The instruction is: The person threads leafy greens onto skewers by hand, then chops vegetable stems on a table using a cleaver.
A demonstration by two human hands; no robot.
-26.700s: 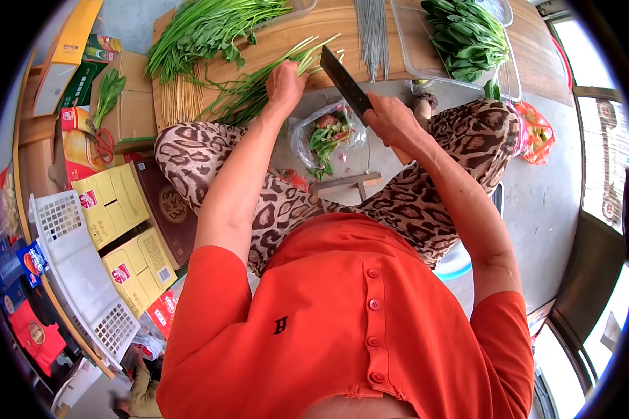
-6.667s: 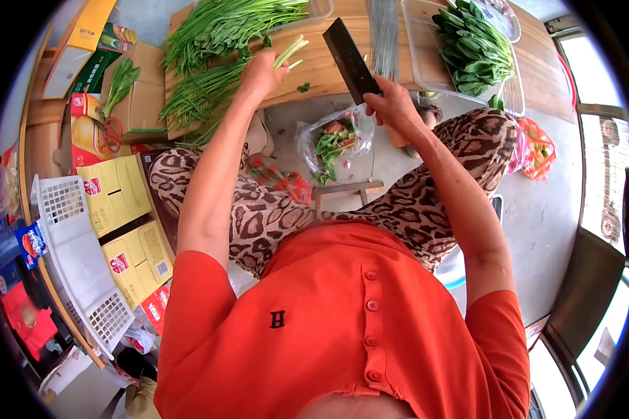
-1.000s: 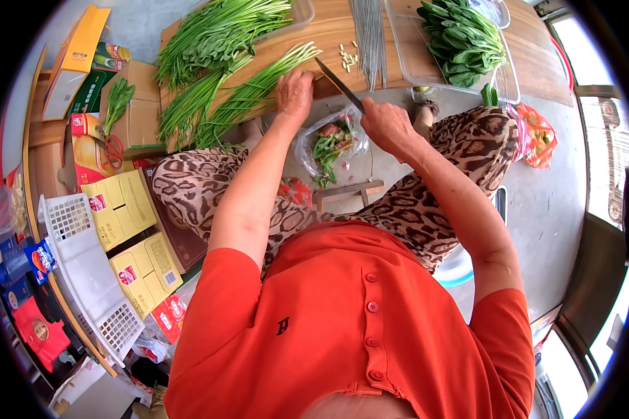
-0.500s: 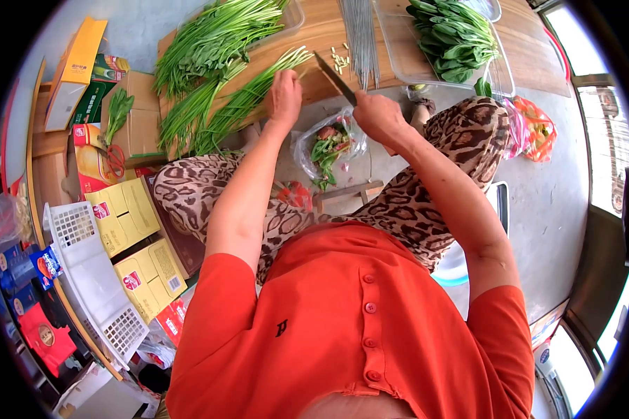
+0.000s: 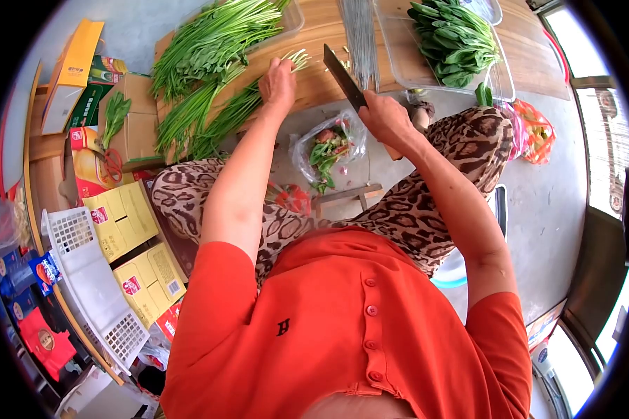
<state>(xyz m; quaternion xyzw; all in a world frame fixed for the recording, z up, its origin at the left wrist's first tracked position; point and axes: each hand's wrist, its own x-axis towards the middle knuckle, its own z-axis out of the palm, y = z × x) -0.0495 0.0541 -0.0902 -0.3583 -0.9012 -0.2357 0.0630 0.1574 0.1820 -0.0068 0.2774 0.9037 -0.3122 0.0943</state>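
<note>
My left hand (image 5: 278,85) is closed around a bunch of thin green stalks (image 5: 234,112) at the front of the wooden table (image 5: 316,43); the pale cut ends stick out to its right. My right hand (image 5: 384,120) grips a dark-bladed cleaver (image 5: 344,75), its blade slanting up and left, clear of the stalks. A few short cut pieces (image 5: 345,50) lie beyond the blade, partly hidden by it. Behind my left hand is a larger heap of green stalks (image 5: 217,43). A bundle of thin grey rods (image 5: 360,42) lies right of the pieces.
Leafy greens (image 5: 456,43) rest in a clear tray (image 5: 398,59) at the right. Below the table edge, a plastic bag (image 5: 328,150) of scraps sits on the floor near a small wooden stool (image 5: 346,199). Boxes (image 5: 122,216) and a white basket (image 5: 94,286) stand left.
My left hand has closed round the stalks that lay beside it half a second ago. The cleaver has turned, showing more of its broad face. Earlier, cut pieces were more fully visible.
</note>
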